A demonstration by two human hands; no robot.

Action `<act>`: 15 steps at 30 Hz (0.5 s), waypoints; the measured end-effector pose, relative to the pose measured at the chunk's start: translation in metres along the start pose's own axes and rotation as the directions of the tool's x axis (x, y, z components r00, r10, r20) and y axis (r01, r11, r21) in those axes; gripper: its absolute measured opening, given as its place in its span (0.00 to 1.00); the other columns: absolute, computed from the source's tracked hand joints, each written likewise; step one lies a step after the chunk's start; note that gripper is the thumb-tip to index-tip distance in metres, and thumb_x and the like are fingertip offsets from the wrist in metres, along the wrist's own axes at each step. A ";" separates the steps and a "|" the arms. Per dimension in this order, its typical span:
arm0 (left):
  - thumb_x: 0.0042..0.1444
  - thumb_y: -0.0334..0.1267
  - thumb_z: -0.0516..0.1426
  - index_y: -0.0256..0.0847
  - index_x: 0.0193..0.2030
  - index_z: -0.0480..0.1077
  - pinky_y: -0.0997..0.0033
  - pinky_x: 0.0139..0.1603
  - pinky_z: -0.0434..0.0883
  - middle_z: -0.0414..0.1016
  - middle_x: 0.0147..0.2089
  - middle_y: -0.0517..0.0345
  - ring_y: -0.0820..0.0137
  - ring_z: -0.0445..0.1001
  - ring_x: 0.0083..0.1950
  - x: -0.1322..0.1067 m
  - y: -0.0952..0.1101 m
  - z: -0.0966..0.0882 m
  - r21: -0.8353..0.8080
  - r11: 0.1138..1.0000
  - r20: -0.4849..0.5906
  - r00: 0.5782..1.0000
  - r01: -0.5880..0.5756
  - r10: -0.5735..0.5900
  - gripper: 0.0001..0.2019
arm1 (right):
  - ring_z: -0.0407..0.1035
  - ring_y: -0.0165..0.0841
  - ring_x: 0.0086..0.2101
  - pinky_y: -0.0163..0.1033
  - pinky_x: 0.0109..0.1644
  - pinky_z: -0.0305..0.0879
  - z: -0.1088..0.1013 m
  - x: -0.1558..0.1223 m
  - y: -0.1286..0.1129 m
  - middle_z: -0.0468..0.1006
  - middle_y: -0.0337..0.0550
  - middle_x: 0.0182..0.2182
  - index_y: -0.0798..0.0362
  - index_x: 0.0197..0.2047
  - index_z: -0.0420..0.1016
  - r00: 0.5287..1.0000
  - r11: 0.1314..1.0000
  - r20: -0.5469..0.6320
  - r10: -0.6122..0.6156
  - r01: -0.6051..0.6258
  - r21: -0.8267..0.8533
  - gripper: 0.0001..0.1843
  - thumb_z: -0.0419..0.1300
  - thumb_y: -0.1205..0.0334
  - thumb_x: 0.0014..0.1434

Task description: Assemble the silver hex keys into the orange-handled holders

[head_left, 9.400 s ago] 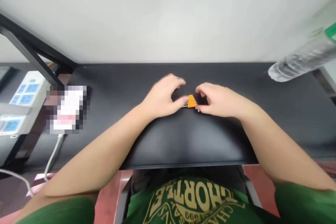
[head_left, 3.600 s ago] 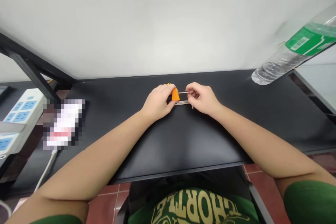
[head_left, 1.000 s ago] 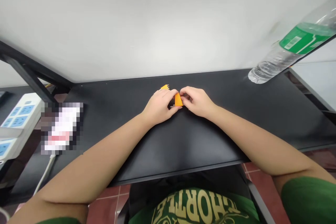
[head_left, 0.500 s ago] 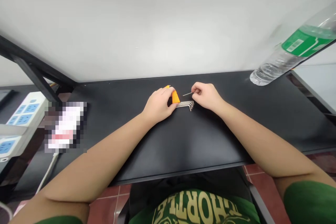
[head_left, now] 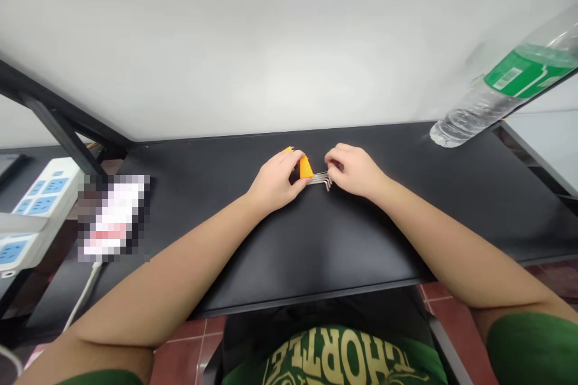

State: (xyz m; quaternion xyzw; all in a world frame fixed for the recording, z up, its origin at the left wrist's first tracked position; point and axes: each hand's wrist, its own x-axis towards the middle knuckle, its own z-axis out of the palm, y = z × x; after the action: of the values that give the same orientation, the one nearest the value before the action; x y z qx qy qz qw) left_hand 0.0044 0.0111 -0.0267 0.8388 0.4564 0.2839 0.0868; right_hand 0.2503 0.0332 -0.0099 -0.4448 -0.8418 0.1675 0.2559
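Observation:
Wrapped round an orange hex key holder (head_left: 306, 168), my left hand (head_left: 276, 182) keeps it over the black table. Several silver hex keys (head_left: 321, 179) stick out of the holder to the right, their short ends bent toward me. My right hand (head_left: 354, 169) is closed at those bent ends, thumb and fingertips pinched on a hex key. The fingers hide most of that key, and whether it touches the holder cannot be seen. The left fingers cover the holder's far left part, apart from an orange corner.
A clear water bottle with a green label (head_left: 526, 72) stands at the back right. At the left lie a blurred-out phone-like thing (head_left: 115, 216) with a white cable (head_left: 83, 298) and a white power strip (head_left: 58, 183). A pale wall (head_left: 271, 42) rises behind the black table (head_left: 316, 252).
My right hand has moved slightly left and down to the bent ends of the hex keys. The thin key it held in plain sight is now mostly hidden. The holder has shifted slightly right.

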 end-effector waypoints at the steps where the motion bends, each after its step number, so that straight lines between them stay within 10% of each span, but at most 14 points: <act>1: 0.64 0.42 0.64 0.44 0.58 0.70 0.58 0.53 0.77 0.80 0.47 0.53 0.59 0.80 0.49 0.000 0.001 0.000 -0.007 1.000 0.006 1.000 -0.028 0.028 0.18 | 0.72 0.36 0.33 0.43 0.41 0.68 0.001 0.000 -0.001 0.79 0.44 0.37 0.51 0.40 0.77 1.000 0.997 -0.028 -0.001 0.003 0.083 0.05 0.60 0.65 0.62; 6: 0.66 0.42 0.63 0.44 0.59 0.70 0.57 0.59 0.76 0.82 0.53 0.50 0.57 0.80 0.56 -0.002 0.010 0.000 -0.056 0.989 0.026 0.990 -0.139 0.141 0.17 | 0.74 0.33 0.29 0.40 0.36 0.72 0.011 0.000 -0.011 0.81 0.38 0.34 0.48 0.44 0.72 0.997 0.875 0.052 0.059 -0.077 0.478 0.05 0.59 0.59 0.65; 15: 0.64 0.43 0.63 0.42 0.58 0.70 0.53 0.59 0.75 0.81 0.53 0.48 0.54 0.79 0.56 0.001 0.002 -0.007 0.027 0.998 0.046 0.997 -0.061 0.059 0.18 | 0.73 0.33 0.27 0.40 0.35 0.70 0.006 0.001 -0.003 0.79 0.36 0.30 0.48 0.41 0.75 0.985 0.861 0.009 0.171 -0.153 0.486 0.09 0.58 0.65 0.56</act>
State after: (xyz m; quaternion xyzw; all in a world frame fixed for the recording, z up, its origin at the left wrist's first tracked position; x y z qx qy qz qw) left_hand 0.0023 0.0098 -0.0201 0.8595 0.4328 0.2607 0.0767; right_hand 0.2445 0.0317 -0.0131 -0.4385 -0.7281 0.3860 0.3585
